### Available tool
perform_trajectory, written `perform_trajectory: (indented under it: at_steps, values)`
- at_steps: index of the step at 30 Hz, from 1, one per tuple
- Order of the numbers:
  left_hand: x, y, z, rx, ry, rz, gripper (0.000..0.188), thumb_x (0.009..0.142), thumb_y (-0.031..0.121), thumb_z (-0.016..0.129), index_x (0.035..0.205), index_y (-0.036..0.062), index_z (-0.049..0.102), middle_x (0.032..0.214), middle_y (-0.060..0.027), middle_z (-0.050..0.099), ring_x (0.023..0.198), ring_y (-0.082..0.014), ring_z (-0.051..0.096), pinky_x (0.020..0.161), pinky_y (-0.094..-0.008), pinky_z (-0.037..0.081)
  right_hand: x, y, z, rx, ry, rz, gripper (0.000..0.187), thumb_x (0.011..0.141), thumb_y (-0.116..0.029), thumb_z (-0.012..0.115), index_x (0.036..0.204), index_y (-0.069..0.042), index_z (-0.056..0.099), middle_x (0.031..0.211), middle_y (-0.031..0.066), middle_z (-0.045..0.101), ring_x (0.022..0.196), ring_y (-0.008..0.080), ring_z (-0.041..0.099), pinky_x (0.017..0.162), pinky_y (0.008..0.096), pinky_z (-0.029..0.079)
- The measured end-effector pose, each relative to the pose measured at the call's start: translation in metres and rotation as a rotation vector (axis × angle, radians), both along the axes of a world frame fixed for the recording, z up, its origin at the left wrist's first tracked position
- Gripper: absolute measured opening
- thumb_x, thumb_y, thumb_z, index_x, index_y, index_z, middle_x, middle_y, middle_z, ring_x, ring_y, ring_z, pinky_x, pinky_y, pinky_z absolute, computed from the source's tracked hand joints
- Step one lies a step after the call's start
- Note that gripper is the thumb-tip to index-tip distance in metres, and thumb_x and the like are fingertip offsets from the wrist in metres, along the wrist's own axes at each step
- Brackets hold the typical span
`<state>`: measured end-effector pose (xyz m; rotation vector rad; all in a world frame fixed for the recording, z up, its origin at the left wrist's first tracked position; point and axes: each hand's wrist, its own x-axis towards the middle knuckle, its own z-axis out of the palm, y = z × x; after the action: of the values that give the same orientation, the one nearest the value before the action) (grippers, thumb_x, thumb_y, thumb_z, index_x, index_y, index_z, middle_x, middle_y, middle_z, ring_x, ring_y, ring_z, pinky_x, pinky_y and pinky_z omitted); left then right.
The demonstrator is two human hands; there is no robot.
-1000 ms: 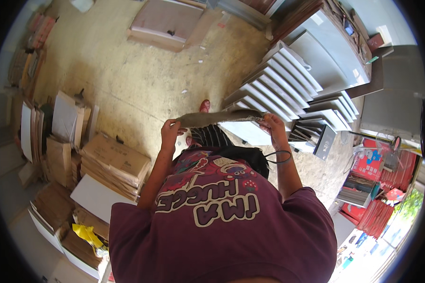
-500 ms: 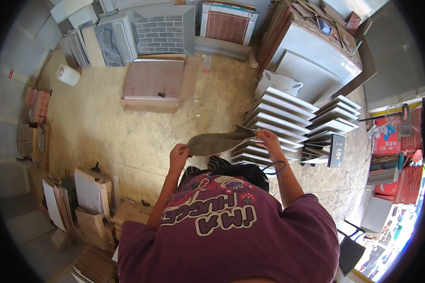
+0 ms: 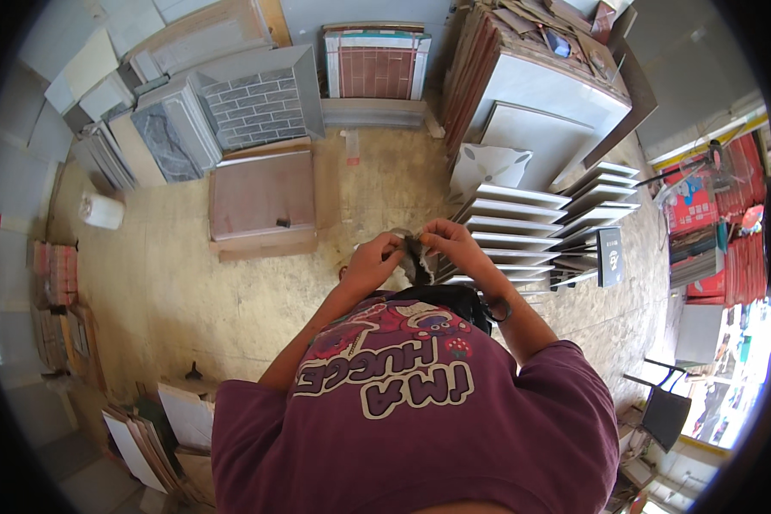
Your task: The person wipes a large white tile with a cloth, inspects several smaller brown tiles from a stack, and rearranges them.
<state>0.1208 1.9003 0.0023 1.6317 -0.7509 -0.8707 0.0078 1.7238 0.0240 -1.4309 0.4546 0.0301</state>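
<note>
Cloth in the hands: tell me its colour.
The cloth is dark grey with a whitish edge, best seen in the head view.

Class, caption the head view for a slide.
Left hand and right hand hold a frayed grey cloth near a purple printed cotton-looking shirt.

Cloth between left hand and right hand, panels to the right

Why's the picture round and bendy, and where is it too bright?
Head view: the fisheye lens gives the black curved rim and bends edges; head view: glare whitens the opening at right; head view: the cloth looks mostly dark, details hard to see.
</note>
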Motion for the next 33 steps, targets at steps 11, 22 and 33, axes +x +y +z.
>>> perform_trajectory:
  at_steps: [11,22,33]
  values:
    - [0.072,-0.035,-0.007,-0.048,0.005,-0.132,0.038,0.08,0.01,0.057,0.114,0.0037,0.043,0.075,-0.013,0.063,0.071,-0.0234,0.062,0.064,-0.0311,0.045,0.053,0.013,-0.005,-0.005,0.072,-0.217,0.013,0.084,-0.015,0.06,0.09,-0.004,0.059,0.079,-0.0027,0.057,0.071,0.005,0.052,0.066,0.02,0.044]
    - [0.138,-0.127,-0.015,0.006,0.011,-0.292,0.024,0.081,0.008,0.056,0.104,0.002,0.05,0.074,-0.0107,0.063,0.071,-0.0158,0.061,0.065,-0.0277,0.045,0.11,-0.071,-0.015,-0.107,0.094,-0.256,0.015,0.082,-0.015,0.063,0.09,-0.002,0.061,0.074,-0.0031,0.057,0.068,0.0032,0.049,0.061,0.0194,0.04]
    - [0.188,-0.259,-0.011,0.022,0.015,-0.34,0.013,0.085,0.005,0.054,0.096,0.0007,0.049,0.079,-0.0076,0.063,0.071,-0.0119,0.06,0.066,-0.0239,0.045,0.143,-0.203,-0.008,-0.083,0.048,-0.273,0.024,0.079,-0.014,0.065,0.098,-0.002,0.059,0.082,0.0051,0.063,0.07,0.0081,0.058,0.055,0.0221,0.047]
